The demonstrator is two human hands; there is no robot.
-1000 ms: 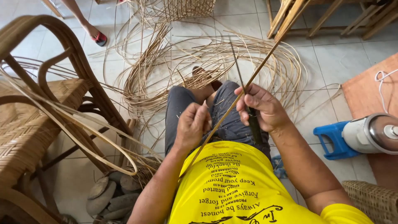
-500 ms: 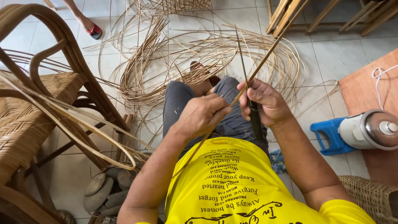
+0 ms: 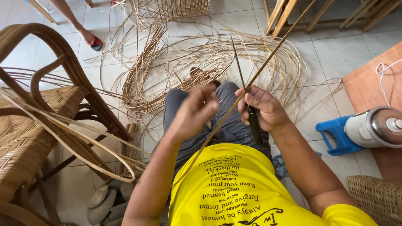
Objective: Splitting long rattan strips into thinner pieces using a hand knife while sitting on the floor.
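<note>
I sit on the tiled floor in a yellow shirt and grey trousers. My right hand (image 3: 263, 109) grips a dark-handled knife (image 3: 240, 75), its thin blade pointing up and away. A long rattan strip (image 3: 274, 52) runs diagonally from the upper right across the blade down towards my lap. My left hand (image 3: 193, 112) is blurred, fingers curled around the lower part of that strip. Loose coils of thin rattan strips (image 3: 197, 62) lie on the tiles beyond my knees.
A woven rattan chair (image 3: 42, 117) with loose strips stands at the left. A blue and white thermos jug (image 3: 368, 129) lies at the right, beside an orange board (image 3: 372, 83). Wooden frames (image 3: 301, 14) stand behind. A woven basket (image 3: 379, 196) sits bottom right. Another person's sandalled foot (image 3: 93, 41) is top left.
My left hand has slid up along the strip towards my right hand. The knife and right hand stay nearly in place. The view has shifted slightly.
</note>
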